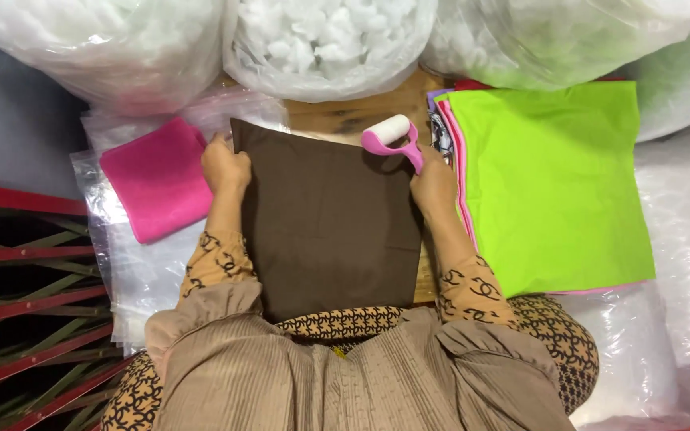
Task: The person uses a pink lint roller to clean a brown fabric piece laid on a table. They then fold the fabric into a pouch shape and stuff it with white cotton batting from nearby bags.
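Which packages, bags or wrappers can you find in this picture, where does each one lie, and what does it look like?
Three big clear plastic sacks of white fluffy stuffing: along the top edge, left, middle, right; rounded, bulging.
Flat clear plastic bags: left of the brown fabric square, under a folded pink cloth; crinkled, see-through.
Clear plastic sheeting: far right, beside the lime-green fabric; wrinkled, whitish.
No labels, signs or screens show.

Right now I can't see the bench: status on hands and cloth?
Left hand pins brown cloth corner. Right hand grips pink lint roller at cloth's top edge. Nothing obstructing.
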